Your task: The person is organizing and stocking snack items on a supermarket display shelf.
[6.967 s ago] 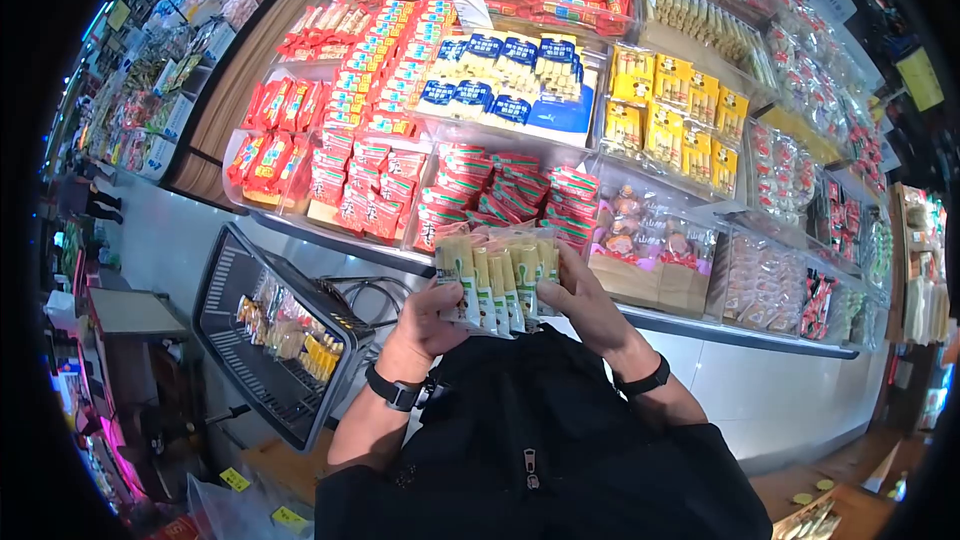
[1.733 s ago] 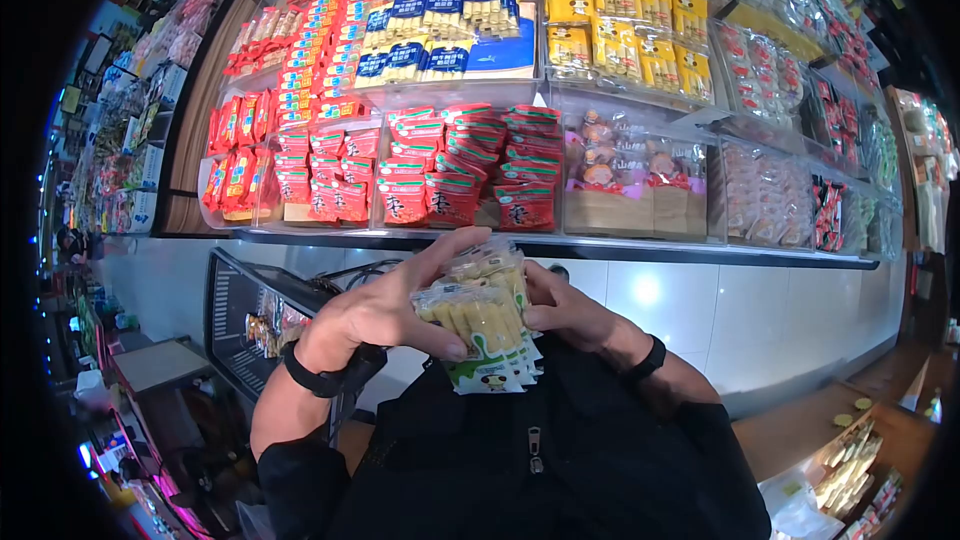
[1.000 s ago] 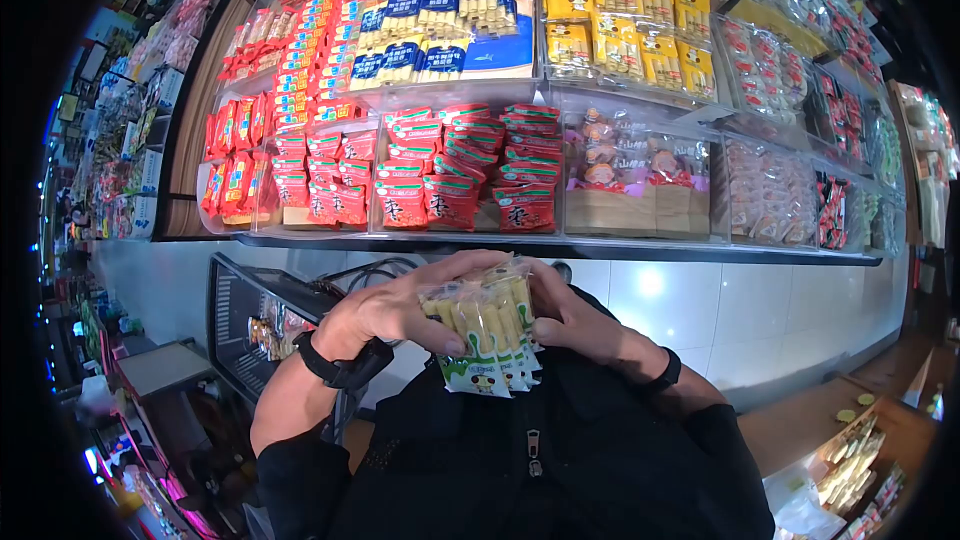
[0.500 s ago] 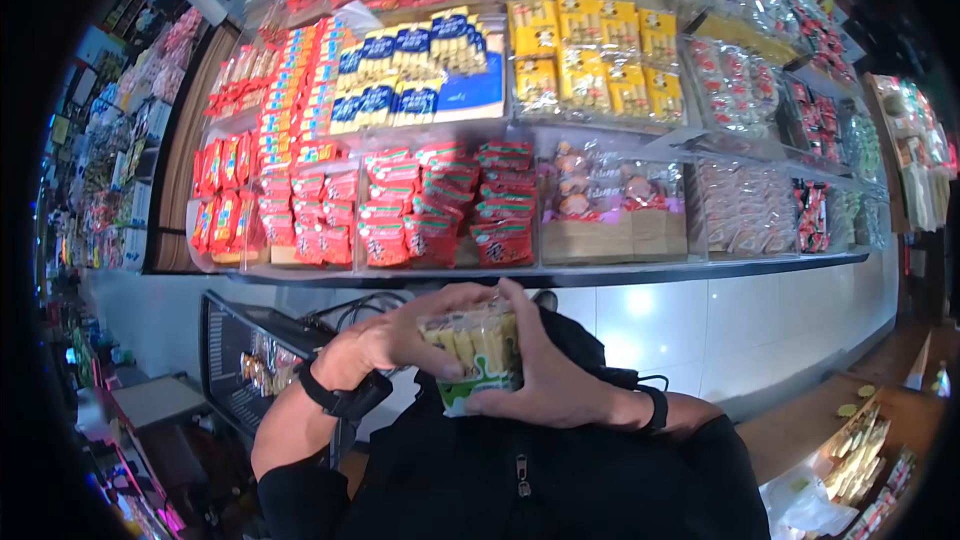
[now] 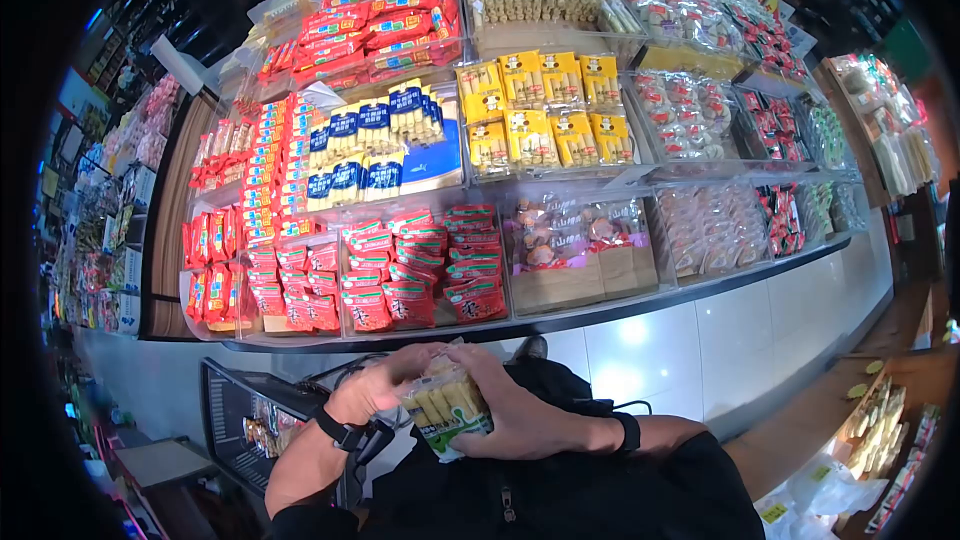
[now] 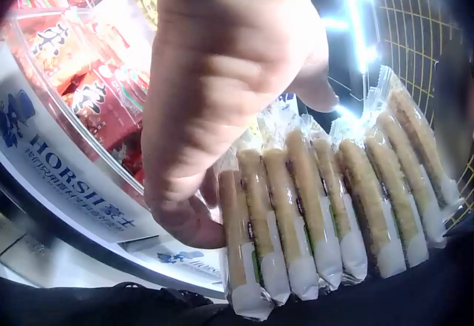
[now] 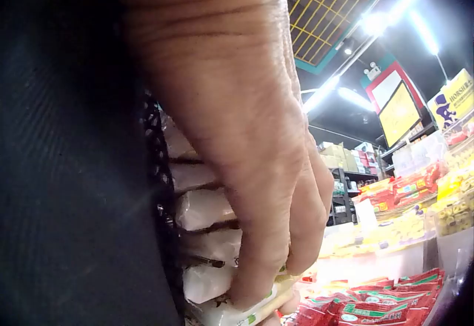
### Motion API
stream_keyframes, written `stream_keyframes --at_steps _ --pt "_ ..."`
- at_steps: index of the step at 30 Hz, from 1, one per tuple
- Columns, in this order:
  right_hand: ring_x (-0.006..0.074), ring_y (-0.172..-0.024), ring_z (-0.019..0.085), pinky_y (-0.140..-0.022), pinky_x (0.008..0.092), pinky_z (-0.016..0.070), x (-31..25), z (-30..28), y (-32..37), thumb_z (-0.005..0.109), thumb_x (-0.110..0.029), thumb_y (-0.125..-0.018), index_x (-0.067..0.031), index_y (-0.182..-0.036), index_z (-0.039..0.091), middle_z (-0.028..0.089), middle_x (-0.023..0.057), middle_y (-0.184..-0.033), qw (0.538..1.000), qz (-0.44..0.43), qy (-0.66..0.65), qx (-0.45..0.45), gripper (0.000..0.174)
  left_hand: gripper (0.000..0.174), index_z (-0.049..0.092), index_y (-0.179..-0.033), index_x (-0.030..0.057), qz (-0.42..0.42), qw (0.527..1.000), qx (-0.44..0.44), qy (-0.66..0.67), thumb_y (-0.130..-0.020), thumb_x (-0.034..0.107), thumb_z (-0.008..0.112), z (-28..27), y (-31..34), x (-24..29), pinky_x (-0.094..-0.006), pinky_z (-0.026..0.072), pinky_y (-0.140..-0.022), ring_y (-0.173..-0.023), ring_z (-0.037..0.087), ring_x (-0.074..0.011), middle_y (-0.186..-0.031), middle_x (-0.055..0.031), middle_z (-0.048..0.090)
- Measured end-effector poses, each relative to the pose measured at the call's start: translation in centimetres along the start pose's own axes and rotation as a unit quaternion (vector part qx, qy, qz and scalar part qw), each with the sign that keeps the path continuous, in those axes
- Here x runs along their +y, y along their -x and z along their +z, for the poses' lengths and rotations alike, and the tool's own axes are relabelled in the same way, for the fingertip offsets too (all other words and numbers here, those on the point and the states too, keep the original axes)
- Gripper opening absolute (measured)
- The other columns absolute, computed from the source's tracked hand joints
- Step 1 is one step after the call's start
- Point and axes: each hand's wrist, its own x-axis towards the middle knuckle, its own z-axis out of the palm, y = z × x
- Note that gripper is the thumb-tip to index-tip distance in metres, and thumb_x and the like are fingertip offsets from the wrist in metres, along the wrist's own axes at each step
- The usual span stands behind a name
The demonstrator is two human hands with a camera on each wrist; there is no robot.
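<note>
In the head view a stack of clear packs of pale stick snacks [image 5: 450, 412], printed green and white, is held between both hands in front of the dark jacket. My right hand [image 5: 515, 410] wraps the right side, thumb across the lower front and fingers over the top. On the left, my left hand [image 5: 390, 382] grips the upper part of the stack. The left wrist view has several snack packs [image 6: 311, 222] standing in a row, with the left hand [image 6: 222, 81] arched over one end. The right wrist view shows the right hand's fingers [image 7: 270, 259] bent over the pack ends.
Ahead runs a tiered display with red bags [image 5: 405, 270], yellow packs [image 5: 530, 135] and blue-topped packs [image 5: 365, 130] behind clear dividers. A dark shopping basket [image 5: 225, 410] with packaged goods stands at lower left. At lower right is a wooden shelf [image 5: 800, 420].
The packs have shifted left and down from in front of the display, turning in the hands. The right hand has moved from the side to wrap round the front. The head view has tilted up.
</note>
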Motion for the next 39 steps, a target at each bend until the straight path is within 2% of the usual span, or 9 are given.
stream_keyframes --at_steps 3,4,7,10,14,20,24,31,39 --pt "0.0379 -0.141 0.023 -0.116 0.0418 0.0230 0.3 -0.4 -0.2 0.077 -0.023 -0.076 0.0027 -0.147 0.013 0.021 0.0259 -0.147 1.000 -0.001 -0.003 -0.012 0.098 0.085 0.037 -0.142 -0.0032 -0.010 0.996 0.051 0.071 -0.073 0.026 0.079 0.5 0.4 0.0 -0.0279 0.0389 -0.108 -0.126 0.049 -0.0145 -0.138 -0.0096 0.050" --pt "0.0379 -0.141 0.023 -0.116 0.0418 0.0231 0.2 -0.6 -0.3 0.077 -0.023 -0.076 0.0027 -0.147 0.014 0.021 0.0259 -0.147 1.000 -0.006 0.000 -0.014 0.098 0.093 0.036 -0.143 -0.0029 0.040 0.983 -0.013 0.181 -0.069 0.030 0.083 0.7 0.5 0.4 -0.0306 0.0388 -0.108 -0.127 0.049 -0.0169 -0.138 -0.0102 0.049" --pt "0.0379 -0.140 0.025 -0.116 0.0420 0.0238 -1.0 -1.5 -0.9 0.077 -0.023 -0.074 0.0030 -0.146 0.015 0.024 0.0260 -0.146 0.999 -0.026 0.017 -0.030 0.099 0.069 0.034 -0.143 -0.0036 0.066 0.979 0.017 0.191 -0.090 0.026 0.066 0.8 0.9 0.1 -0.0340 0.0383 -0.108 -0.126 0.049 -0.0198 -0.137 -0.0120 0.049" --pt "0.0371 -0.138 0.029 -0.114 0.0424 0.0256 -1.0 -2.5 -2.4 0.078 -0.023 -0.071 0.0019 -0.147 0.018 0.029 0.0247 -0.142 0.996 -0.068 0.030 -0.058 0.099 0.063 0.035 -0.143 -0.0024 0.088 0.984 0.028 0.153 -0.090 0.017 0.061 0.1 0.9 -0.6 -0.0354 0.0411 -0.107 -0.125 0.052 -0.0218 -0.136 -0.0130 0.050" --pt "0.0345 -0.132 0.037 -0.111 0.0423 0.0304 0.0 -4.3 -6.0 0.076 -0.013 -0.064 -0.0027 -0.143 0.026 0.039 0.0190 -0.136 0.985 -0.062 0.016 -0.161 0.094 0.055 0.036 -0.142 0.0012 0.087 0.929 0.208 0.292 -0.090 0.005 0.052 3.4 1.8 1.0 -0.0383 0.0457 -0.104 -0.122 0.055 -0.0238 -0.133 -0.0140 0.052" --pt "0.0344 -0.140 0.030 -0.115 0.0423 0.0270 0.8 -4.6 -6.7 0.076 -0.011 -0.063 -0.0040 -0.146 0.024 0.031 0.0184 -0.149 0.960 -0.103 0.019 -0.260 0.098 0.054 0.037 -0.142 0.0048 0.248 0.916 0.113 0.295 -0.096 0.024 0.057 3.9 1.9 -2.1 -0.0411 0.0434 -0.105 -0.127 0.051 -0.0233 -0.133 -0.0109 0.053" --pt "0.0347 -0.144 0.026 -0.117 0.0409 0.0251 -0.3 -4.4 -7.3 0.076 -0.010 -0.063 -0.0033 -0.150 0.017 0.026 0.0198 -0.153 0.948 -0.082 0.009 -0.308 0.105 0.058 0.040 -0.140 0.0049 0.197 0.894 0.166 0.366 -0.096 0.040 0.055 3.4 3.2 -4.0 -0.0402 0.0425 -0.103 -0.126 0.051 -0.0222 -0.133 -0.0088 0.055" --pt "0.0362 -0.140 0.031 -0.115 0.0410 0.0285 -1.8 -3.0 -7.5 0.071 -0.011 -0.069 0.0021 -0.150 0.014 0.030 0.0231 -0.149 0.951 -0.037 0.029 -0.306 0.100 0.047 0.046 -0.132 0.0038 0.200 0.885 0.169 0.386 -0.098 0.036 0.054 2.2 3.5 -5.4 -0.0398 0.0423 -0.105 -0.120 0.054 -0.0224 -0.127 -0.0091 0.058" --pt "0.0364 -0.123 0.044 -0.107 0.0456 0.0317 1.0 -2.1 -6.0 0.067 -0.021 -0.077 0.0002 -0.137 0.038 0.048 0.0209 -0.128 0.943 -0.132 0.113 -0.284 0.070 0.056 0.046 -0.127 0.0036 0.158 0.905 0.116 0.378 -0.088 0.039 0.065 1.0 3.3 -8.0 -0.0385 0.0447 -0.101 -0.116 0.057 -0.0229 -0.122 -0.0110 0.059"
